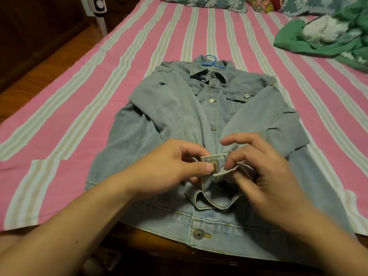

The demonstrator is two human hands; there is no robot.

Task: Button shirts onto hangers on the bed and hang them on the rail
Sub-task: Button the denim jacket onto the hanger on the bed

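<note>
Denim shirt (pixel 175 120) lies on the bed (pixel 59 100), blue hanger (pixel 209 61) inside. Both hands, left hand (pixel 169 172) and right hand (pixel 264 172), pinch a sleeve cuff (pixel 214 170), apparently buttoning it; stiff denim could slip free.

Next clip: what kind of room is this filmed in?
Most likely a home bedroom. A bed with a pink striped sheet fills the view, patterned pillows lie at its head, and a denim jacket on a blue hanger is spread out on it.
</note>
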